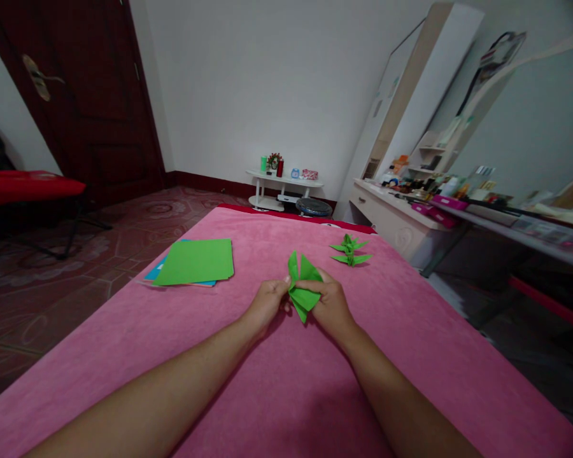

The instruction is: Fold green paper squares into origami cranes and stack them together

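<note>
A partly folded piece of green origami paper [307, 299] is held over the middle of the pink cloth, with pointed flaps sticking up and down. My left hand [269, 300] pinches its left edge between thumb and fingers. From the other side, my right hand [332, 302] grips the paper, its thumb or a finger lying across the front; the remaining fingers are partly hidden behind it. Beyond my right hand lie folded green paper cranes [351, 257] with spread wings. To the left rests a stack of square paper [195, 262], green on top with blue edges showing beneath.
The pink cloth [172, 369] covers the broad surface under my hands. A small white table [286, 180] with ornaments stands by the far wall. On the right is a cluttered dressing table [401, 210] with a mirror. A red chair [33, 184] stands at left near a dark red door [76, 95].
</note>
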Available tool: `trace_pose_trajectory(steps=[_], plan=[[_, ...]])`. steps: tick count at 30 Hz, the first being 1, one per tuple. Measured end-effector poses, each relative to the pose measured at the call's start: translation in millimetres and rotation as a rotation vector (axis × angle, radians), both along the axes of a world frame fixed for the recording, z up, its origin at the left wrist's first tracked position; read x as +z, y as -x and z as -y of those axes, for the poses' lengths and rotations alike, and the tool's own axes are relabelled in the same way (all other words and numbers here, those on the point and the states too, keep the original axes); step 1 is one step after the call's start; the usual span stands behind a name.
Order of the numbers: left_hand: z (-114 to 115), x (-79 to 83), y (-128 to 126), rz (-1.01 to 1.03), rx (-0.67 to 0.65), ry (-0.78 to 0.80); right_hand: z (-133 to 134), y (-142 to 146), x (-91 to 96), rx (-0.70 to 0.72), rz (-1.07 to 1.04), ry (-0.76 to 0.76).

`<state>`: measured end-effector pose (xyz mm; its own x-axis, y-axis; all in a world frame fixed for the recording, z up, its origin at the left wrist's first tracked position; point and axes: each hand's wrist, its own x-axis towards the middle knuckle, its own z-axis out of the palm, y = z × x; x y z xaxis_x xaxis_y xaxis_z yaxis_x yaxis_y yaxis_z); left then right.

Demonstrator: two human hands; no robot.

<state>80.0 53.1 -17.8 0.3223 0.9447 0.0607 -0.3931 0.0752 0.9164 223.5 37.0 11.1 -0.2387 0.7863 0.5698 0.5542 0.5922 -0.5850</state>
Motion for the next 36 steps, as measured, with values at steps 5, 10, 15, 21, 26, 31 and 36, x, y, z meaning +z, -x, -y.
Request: trace_pose_trajectory(steps=[5, 10, 15, 21, 26, 31, 36], plan=[[-0.1, 0.1, 1.2, -0.103, 0.051, -0.057, -2.4, 0.6, -5.5, -0.001, -0.087, 0.021], [-0.1, 1.3, 3.0, -0.212, 0.093, -0.119, -4.6, 0.8, -8.2, 0.002, -0.122, 0.018], [-2.0, -0.5, 2.5, -0.225, 0.108, -0.115, -4.5, 1.9, -8.3, 0.012, -0.151, 0.012], [-1.0, 1.0, 1.5, -0.196, 0.095, -0.093, -0.1, 1.0, -3.2, -0.035, -0.130, -0.030], [0.9, 4.4, 2.2, -0.228, 0.128, -0.137, 1.5, 0.4, 0.5, -0.052, -0.071, -0.083], [-0.7, 3.9, 3.1, -0.262, 0.154, -0.184, 1.9, -0.1, 0.1, -0.046, -0.031, -0.096], [-3.6, 2.1, 3.9, -0.331, 0.163, -0.261, 13.1, -2.4, 12.5, -0.041, -0.174, -0.234]])
